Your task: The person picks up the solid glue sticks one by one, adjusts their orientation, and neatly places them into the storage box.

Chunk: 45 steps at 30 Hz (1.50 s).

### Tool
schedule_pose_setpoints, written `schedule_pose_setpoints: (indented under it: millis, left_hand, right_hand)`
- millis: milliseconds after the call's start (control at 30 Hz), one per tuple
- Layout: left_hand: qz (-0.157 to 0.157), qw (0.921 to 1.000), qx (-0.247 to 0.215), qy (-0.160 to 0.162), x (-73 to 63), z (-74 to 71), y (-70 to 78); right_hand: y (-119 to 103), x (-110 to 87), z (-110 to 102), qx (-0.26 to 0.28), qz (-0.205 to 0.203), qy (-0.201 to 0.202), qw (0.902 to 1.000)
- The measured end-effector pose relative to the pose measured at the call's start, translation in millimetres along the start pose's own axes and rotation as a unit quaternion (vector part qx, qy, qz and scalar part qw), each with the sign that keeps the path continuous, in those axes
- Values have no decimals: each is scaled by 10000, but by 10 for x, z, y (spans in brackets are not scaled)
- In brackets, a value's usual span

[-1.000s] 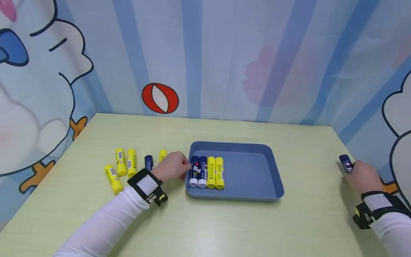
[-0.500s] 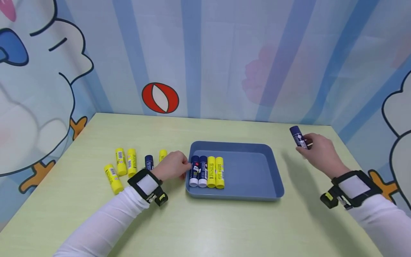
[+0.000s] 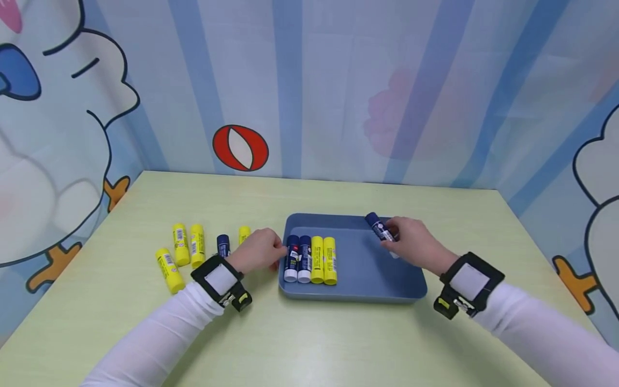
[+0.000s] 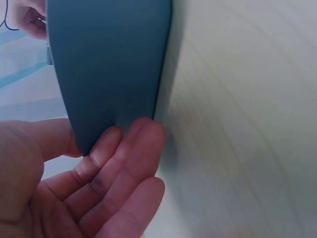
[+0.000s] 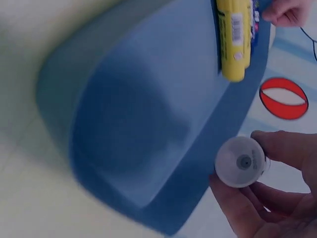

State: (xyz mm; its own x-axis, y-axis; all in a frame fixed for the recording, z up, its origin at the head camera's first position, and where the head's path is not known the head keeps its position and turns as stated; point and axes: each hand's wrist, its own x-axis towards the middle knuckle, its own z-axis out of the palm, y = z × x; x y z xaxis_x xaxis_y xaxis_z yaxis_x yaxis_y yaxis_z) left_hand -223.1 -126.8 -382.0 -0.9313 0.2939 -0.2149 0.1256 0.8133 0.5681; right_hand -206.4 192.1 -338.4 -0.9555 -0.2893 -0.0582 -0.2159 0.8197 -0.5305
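My right hand [image 3: 417, 244] pinches a dark blue glue stick [image 3: 379, 227] over the right half of the blue-grey tray [image 3: 372, 294]; the stick is tilted, and its white end [image 5: 240, 162] faces the right wrist camera. My left hand [image 3: 258, 251] holds the tray's left rim, thumb on one side and fingers [image 4: 143, 148] against the outer wall [image 4: 109, 64]. Lying side by side in the tray's left part are two blue glue sticks [image 3: 304, 259] with white ends and two yellow glue sticks [image 3: 330, 261].
Left of the tray, several yellow glue sticks [image 3: 170, 270] lie on the pale table [image 3: 309, 344]. A blue glue stick [image 3: 223, 245] and another yellow one [image 3: 244, 233] are partly hidden by my left hand. A patterned curtain [image 3: 333, 107] stands behind the table.
My right hand has carried the blue glue stick from the table's far right edge leftward to above the tray. The left hand has stayed at the tray's left rim.
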Motion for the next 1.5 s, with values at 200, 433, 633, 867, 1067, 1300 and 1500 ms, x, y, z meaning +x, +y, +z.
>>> schedule_pose_setpoints:
  millis: [200,433,633,867,1067,1300,1500]
  left_hand:
    - [-6,10000,-33,-5,0,12,-6]
    - [41,10000,-21,-15,-2,4,-7]
    - [17,10000,7,-27,-11,-3,11]
    - [11,10000,46,2,-11,-4,16]
    - [-14,10000,53,-5,-3,3,4]
    - [-75,10000,58,-7,3,13,2]
    - [-16,10000,59,15,-5,5,14]
  right_hand:
    - [-142,75,252,-339,73,-481,9982]
    - [-233,165,420,-646,127,-751,9950]
    - [-296,201,511,-837,132,-854,9927]
    - [-396,217,588,-791,407,-959,9914]
    - [-438,227,612,-439,678,-1061,9911]
    - [-433,216,592,-12,697,-1212,9902]
    - [-410,216,530,538,753,-1424,9855]
